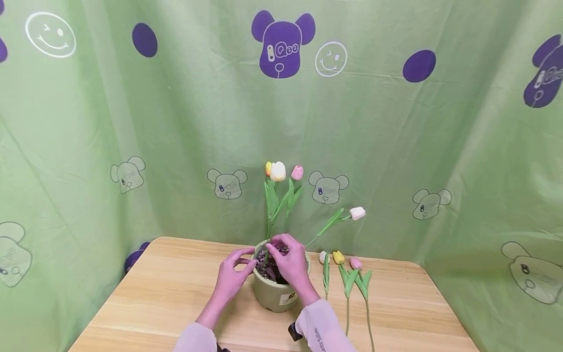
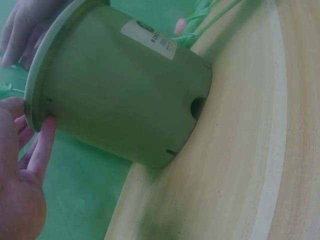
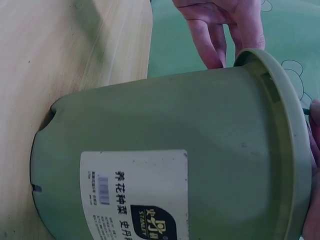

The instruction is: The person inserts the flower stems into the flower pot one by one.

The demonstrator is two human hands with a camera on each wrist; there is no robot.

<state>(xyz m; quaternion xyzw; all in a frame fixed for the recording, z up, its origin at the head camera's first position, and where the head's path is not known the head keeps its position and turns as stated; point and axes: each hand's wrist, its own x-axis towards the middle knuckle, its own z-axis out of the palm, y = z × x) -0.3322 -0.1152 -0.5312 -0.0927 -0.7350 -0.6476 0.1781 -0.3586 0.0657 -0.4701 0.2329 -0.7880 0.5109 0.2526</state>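
Observation:
A green flowerpot (image 1: pixel 274 293) filled with dark soil stands on the table. At its left side, my left hand (image 1: pixel 233 276) holds the rim between thumb and fingers; the left wrist view shows a fingertip (image 2: pixel 48 122) just under that rim. Over the soil, my right hand (image 1: pixel 290 259) pinches a thin green tulip stem, glimpsed beside its fingers in the right wrist view. Upright from the pot rise a white tulip (image 1: pixel 277 172), a yellow-orange tulip (image 1: pixel 268 169) and a pink tulip (image 1: pixel 297 172). A pale pink tulip (image 1: pixel 357 213) leans far right. Which bloom the pinched stem bears, I cannot tell.
Right of the pot, a white tulip (image 1: pixel 323 257), a yellow tulip (image 1: pixel 338 257) and a pink tulip (image 1: pixel 355 263) lie on the wooden table (image 1: pixel 409 313). A green patterned curtain (image 1: pixel 369 127) hangs behind and along both sides.

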